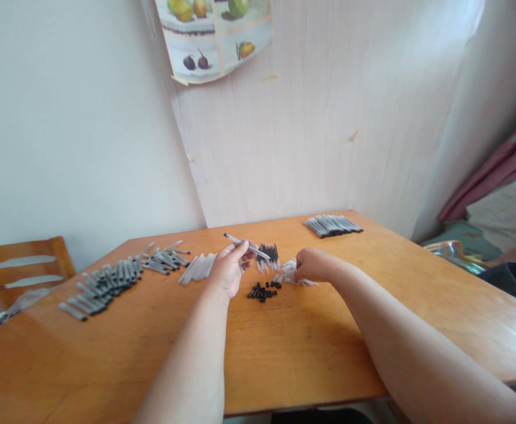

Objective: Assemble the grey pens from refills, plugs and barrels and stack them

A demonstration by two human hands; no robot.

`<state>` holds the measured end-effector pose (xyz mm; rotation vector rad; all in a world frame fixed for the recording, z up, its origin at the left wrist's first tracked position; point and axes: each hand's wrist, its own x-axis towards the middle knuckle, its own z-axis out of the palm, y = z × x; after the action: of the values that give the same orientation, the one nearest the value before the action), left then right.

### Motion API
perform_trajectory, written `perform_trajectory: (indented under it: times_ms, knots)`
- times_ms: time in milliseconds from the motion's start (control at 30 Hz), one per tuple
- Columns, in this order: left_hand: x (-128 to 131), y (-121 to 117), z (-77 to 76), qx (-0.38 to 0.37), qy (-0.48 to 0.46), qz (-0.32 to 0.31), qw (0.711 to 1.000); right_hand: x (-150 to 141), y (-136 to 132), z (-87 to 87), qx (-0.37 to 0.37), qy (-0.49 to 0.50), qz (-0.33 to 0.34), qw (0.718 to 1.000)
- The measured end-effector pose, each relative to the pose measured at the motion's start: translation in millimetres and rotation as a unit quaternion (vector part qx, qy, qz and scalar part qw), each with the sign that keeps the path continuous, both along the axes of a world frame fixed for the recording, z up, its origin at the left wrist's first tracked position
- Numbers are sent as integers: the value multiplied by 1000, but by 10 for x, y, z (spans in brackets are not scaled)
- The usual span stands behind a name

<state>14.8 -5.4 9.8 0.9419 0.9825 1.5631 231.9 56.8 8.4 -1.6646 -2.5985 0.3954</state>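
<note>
My left hand [229,270] pinches a pen [256,251] with a pale barrel and a dark end, tilted above the table's middle. Fingers curled downward, my right hand [314,264] is closed over a small heap of clear whitish pieces [289,272]; its fingertips are hidden, so what they grip does not show. Between the hands lies a bundle of thin refills [268,254], dark at one end and pale at the other. Short black caps [262,292] are scattered nearer to me. Beside my left wrist is a row of whitish tubes [197,268].
Many pens with black ends [108,282] spread along the left of the wooden table [284,353], with a looser group [165,259] beside them. A neat row of pens [332,225] lies at the back right. A wooden chair [28,259] stands left; a wall closes the back.
</note>
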Motion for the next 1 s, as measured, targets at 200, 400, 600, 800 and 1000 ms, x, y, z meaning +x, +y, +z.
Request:
perform_trajectory:
  times_ms: [200,400,600,800,1000]
  knots:
    - [5,-3,5,-5,1,1,1000,-5,6,-43,20,18,0,1000]
    - [2,1,0,-3,-1,-1,1000,13,24,-3,28,40,13,999]
    - [-3,1,-2,2,-5,-2,1000,-22,-73,64,13,131,64,989]
    - [-6,-1,4,2,-9,6,1000,-92,-254,33,-58,90,157,982]
    - [1,-11,11,1,-5,2,1000,-107,-301,43,-57,64,166,982]
